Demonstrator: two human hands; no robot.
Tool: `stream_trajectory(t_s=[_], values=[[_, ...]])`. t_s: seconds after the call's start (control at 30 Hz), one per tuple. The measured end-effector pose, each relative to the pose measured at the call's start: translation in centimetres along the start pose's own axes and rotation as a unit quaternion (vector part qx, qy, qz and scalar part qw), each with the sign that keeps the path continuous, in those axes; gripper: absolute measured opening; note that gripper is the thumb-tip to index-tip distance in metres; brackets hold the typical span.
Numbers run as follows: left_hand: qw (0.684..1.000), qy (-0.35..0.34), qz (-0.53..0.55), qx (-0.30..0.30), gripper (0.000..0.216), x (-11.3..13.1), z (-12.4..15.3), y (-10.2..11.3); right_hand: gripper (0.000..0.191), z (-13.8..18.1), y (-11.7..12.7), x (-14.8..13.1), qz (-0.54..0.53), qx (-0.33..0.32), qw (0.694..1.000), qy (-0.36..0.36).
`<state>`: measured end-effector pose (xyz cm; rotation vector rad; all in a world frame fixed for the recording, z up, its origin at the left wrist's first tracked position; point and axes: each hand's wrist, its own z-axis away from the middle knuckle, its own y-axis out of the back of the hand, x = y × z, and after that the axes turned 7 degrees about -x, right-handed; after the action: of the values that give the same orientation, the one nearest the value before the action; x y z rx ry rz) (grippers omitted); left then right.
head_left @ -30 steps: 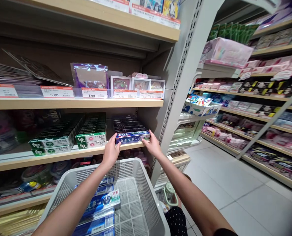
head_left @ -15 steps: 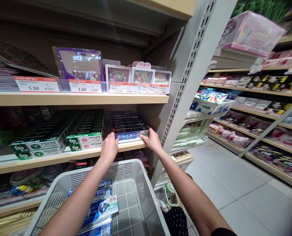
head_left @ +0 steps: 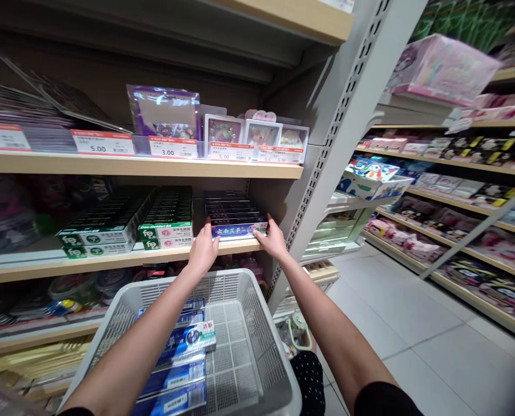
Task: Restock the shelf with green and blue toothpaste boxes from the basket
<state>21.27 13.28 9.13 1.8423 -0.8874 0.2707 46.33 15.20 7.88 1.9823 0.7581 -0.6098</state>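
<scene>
Leftmost I see green-and-white boxes (head_left: 166,233) in rows on the shelf (head_left: 44,273); in front, lower, a grey basket (head_left: 235,352) holding blue cartons (head_left: 181,345). I have the left hand (head_left: 203,252) grasping one end of the front blue box (head_left: 234,230) (it lies at the shelf's edge), the right hand (head_left: 275,240) gripping the other, near the metal post (head_left: 348,128).

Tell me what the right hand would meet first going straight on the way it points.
The right hand would most likely meet the front blue box first; its thumb seems to touch that box's right end, though exact depth is unclear.
</scene>
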Motion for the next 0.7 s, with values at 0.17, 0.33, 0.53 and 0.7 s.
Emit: stream_trajectory(t_s=[0.17, 0.33, 0.53, 0.7], values=[[0.995, -0.07, 0.064, 0.004, 0.056, -1.1, 5.3, 2.2, 0.08, 3.0, -0.5, -1.1, -0.018, 0.047, 0.998, 0.026], [0.997, -0.043, 0.057, -0.041, 0.036, -5.6, 12.7, 6.9, 0.058, 10.9, -1.8, -5.5, -0.067, 0.073, 0.994, 0.054], [0.972, 0.1, -0.014, -0.212, 0.043, -12.6, 19.3, 10.6, 0.054, 17.8, -5.4, -8.2, -0.168, -0.288, 0.942, -0.048], [0.942, 0.042, -0.016, -0.333, 0.063, -13.9, 22.3, 10.4, 0.073, 20.5, -8.9, -6.8, -0.223, -0.424, 0.867, -0.134]])
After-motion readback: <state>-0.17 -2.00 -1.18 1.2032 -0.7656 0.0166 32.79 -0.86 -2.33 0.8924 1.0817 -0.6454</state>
